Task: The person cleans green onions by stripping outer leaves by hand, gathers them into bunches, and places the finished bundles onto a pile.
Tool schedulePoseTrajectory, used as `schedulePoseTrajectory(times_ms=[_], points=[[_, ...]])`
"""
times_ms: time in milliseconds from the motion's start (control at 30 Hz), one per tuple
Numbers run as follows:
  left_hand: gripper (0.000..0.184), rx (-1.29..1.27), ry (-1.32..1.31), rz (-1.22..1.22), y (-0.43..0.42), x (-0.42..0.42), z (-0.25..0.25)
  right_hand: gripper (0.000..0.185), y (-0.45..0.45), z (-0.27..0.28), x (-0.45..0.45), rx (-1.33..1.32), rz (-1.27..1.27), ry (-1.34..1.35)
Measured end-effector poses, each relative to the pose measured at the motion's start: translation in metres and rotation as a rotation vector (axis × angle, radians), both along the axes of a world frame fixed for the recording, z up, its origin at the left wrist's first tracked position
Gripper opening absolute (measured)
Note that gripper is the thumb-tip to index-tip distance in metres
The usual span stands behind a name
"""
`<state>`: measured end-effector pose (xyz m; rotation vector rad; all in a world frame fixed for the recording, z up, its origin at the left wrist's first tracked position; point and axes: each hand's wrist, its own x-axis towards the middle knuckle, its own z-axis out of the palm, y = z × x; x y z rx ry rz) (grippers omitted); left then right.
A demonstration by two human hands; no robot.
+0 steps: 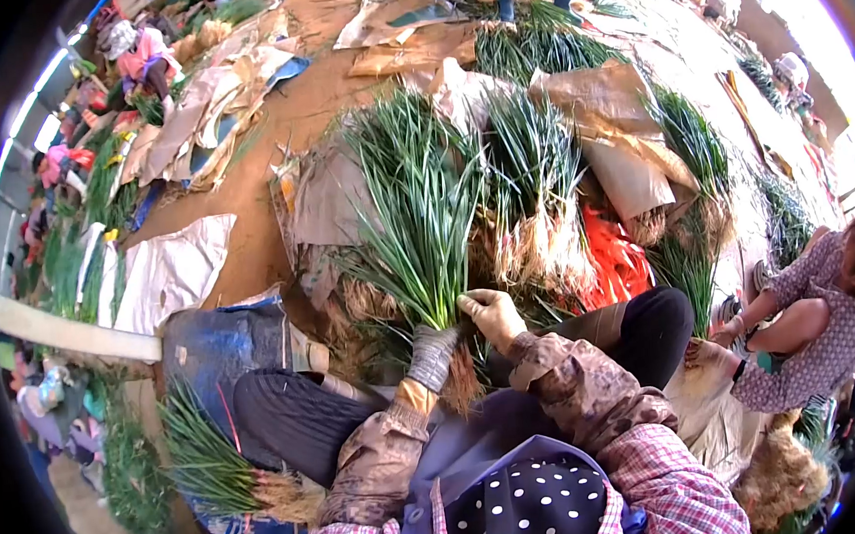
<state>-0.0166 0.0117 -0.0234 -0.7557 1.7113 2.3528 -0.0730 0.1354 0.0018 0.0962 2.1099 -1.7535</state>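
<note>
My left hand point(434, 353), in a grey glove with a tan cuff, is wrapped round the lower stalks of a bunch of green onions point(416, 233). The leaves fan out away from me, and brown roots point(462, 377) hang below the grip. At the right side of the stalks is my right hand point(494, 317), in a pale glove. Its fingers are curled and pinched against the edge of the bunch; what lies between them is hidden. Just beyond, more rooted green onions point(532, 177) lie beside red strips point(611, 261).
A tied bunch point(214, 451) lies on blue sheeting point(222, 343) by my left knee. On my right a co-worker point(804, 332) crouches close, hands at other onions. A white pole point(74, 328) juts in from the left. Sacks point(599, 110) and more people point(140, 54) are farther off.
</note>
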Motion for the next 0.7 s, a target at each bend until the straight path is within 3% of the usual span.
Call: schedulePoseTrajectory(times_ms=[33, 67, 233, 267, 367, 467, 500, 600, 667, 700], points=[[0.026, -0.023, -0.040, -0.008, 0.001, 0.001, 0.003, 0.019, -0.002, -0.004, 0.002, -0.237, -0.166, -0.180], [0.011, 0.080, -0.085, 0.001, 0.003, 0.005, 0.027, 0.014, 0.000, -0.005, 0.005, -0.309, -0.270, -0.332], [0.015, -0.212, -0.153, 0.075, 0.016, 0.002, 0.004, 0.008, -0.001, -0.020, 0.005, -0.183, -0.358, -0.475], [0.015, -0.196, -0.121, 0.067, 0.016, 0.004, 0.010, 0.008, 0.007, -0.041, 0.003, -0.266, -0.383, -0.504], [0.016, -0.200, 0.022, 0.069, 0.009, 0.002, 0.011, 0.018, 0.030, -0.051, -0.002, 0.258, 0.178, -0.460], [0.019, 0.070, -0.005, 0.061, 0.004, 0.002, 0.014, 0.030, 0.043, -0.055, -0.016, 0.546, 0.203, 0.173], [0.023, 0.149, -0.143, 0.012, 0.000, 0.000, 0.022, 0.035, 0.046, -0.046, -0.035, 0.652, 0.038, 0.181], [0.017, 0.319, -0.100, 0.022, -0.003, 0.003, 0.006, 0.046, 0.048, 0.023, -0.095, 0.871, -0.437, 0.138], [0.016, 0.376, -0.141, -0.041, -0.008, 0.002, 0.007, 0.049, 0.069, 0.014, -0.134, 0.938, -0.406, 0.132], [0.018, 0.395, -0.134, -0.045, -0.009, 0.002, 0.008, 0.047, 0.068, 0.033, -0.147, 0.876, -0.317, -0.132]])
